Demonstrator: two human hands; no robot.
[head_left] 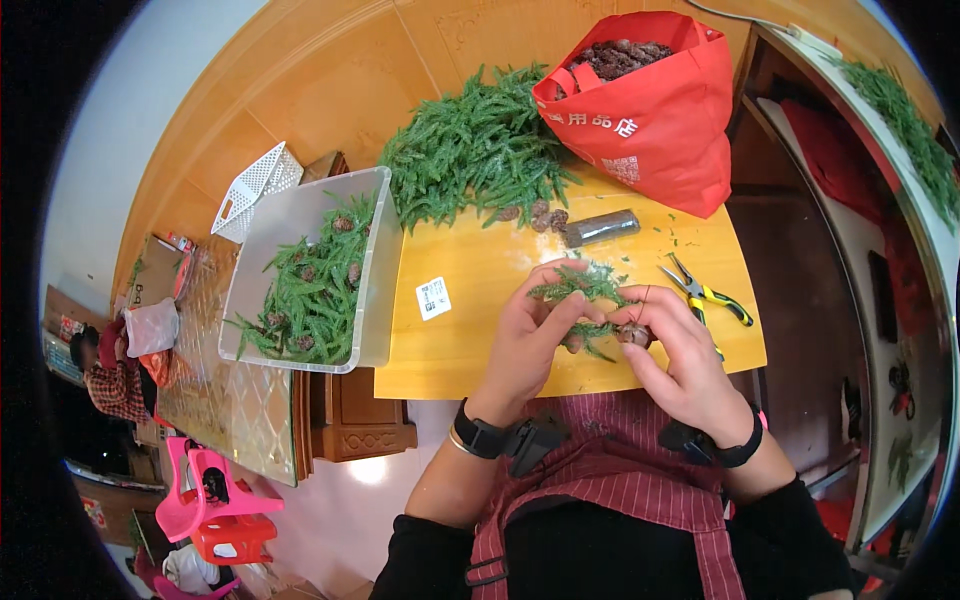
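Observation:
My left hand (535, 325) grips a green artificial pine sprig (585, 285) between thumb and fingers, just over the near part of the yellow table (455, 350). With curled fingers, my right hand (680, 345) holds a brown pine cone (633, 335) against the sprig's right side. A thin dark wire seems to rise near the right fingertips. Part of the sprig is covered by my fingers. Right of my hands lie pliers with yellow and black handles (728, 304) and a second tool with the same colours (694, 300).
A bundle of dark wire (605, 228) and loose pine cones (541, 215) lie beyond my hands. Behind them are a heap of green sprigs (480, 145) and a red bag (655, 135) of cones. At left, a clear bin (375, 290) holds sprigs with cones. Another person (115, 385) is far left.

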